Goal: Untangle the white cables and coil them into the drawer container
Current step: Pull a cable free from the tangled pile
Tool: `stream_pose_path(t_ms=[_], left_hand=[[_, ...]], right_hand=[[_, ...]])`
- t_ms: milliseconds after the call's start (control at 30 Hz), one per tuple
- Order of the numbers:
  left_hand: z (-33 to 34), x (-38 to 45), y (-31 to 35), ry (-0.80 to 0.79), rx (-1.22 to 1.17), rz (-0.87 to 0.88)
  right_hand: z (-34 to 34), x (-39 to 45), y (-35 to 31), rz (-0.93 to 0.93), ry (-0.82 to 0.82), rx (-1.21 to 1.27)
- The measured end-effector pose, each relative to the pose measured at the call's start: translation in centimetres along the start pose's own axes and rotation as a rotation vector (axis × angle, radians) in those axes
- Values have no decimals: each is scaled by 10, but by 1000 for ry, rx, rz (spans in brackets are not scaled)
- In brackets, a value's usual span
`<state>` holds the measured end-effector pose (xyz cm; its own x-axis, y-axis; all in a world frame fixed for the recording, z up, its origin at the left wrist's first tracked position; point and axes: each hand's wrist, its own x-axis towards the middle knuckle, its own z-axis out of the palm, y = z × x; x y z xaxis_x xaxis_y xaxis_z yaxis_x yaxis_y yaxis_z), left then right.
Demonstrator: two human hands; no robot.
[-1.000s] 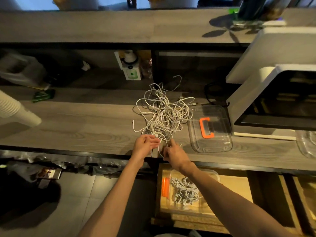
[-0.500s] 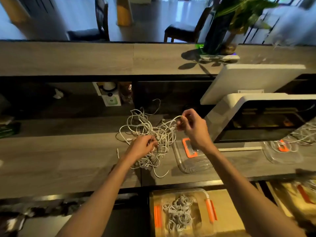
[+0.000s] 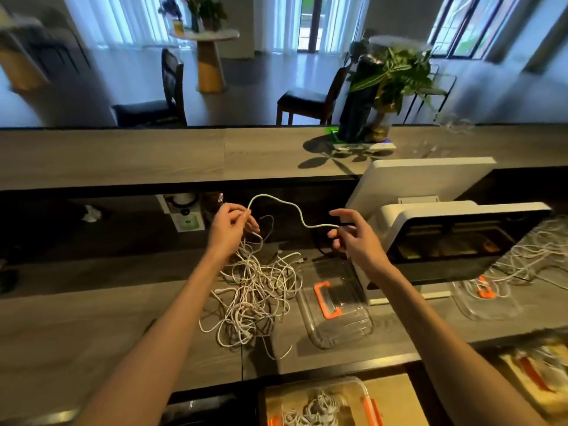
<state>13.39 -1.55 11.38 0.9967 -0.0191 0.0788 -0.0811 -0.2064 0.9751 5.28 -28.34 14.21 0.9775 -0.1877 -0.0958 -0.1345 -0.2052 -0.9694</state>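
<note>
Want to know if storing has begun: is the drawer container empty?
Not empty. Coiled white cables already lie inside the drawer container.

Daylight from far windows (image 3: 310,23), bluish; counter (image 3: 92,318) dim. Plant (image 3: 396,75) throws shadow nearward. Edges smeared with motion blur, wide-angle bowing at the sides.

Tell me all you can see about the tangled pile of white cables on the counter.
The white cable tangle is a loose heap of thin, cord-like white leads lying on the grey wood-look counter, left of a clear lid with an orange handle. Loops sprawl outward and a few plug ends poke out. One strand rises from the heap, pinched by the left hand, arching across to the right hand, which pinches its other end.
</note>
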Motion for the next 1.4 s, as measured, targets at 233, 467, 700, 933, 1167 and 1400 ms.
stream_pose_path(t_ms=[233, 467, 700, 933, 1167, 1400], left_hand=[[12, 13, 108, -252, 109, 224], [36, -8, 135, -423, 98, 197], [48, -27, 60, -476, 340, 98], [12, -46, -54, -396, 701, -129], [-4, -53, -40, -168, 477, -138], [5, -15, 74, -22, 121, 81]], right_hand=[[0, 24, -56, -230, -154, -115], [-1, 20, -74, -337, -257, 114], [-14, 17, -65, -282, 28, 117], [-52, 22, -76, -242, 163, 226], [-63, 12, -56, -359, 81, -53], [-23, 6, -44, -390, -211, -329]])
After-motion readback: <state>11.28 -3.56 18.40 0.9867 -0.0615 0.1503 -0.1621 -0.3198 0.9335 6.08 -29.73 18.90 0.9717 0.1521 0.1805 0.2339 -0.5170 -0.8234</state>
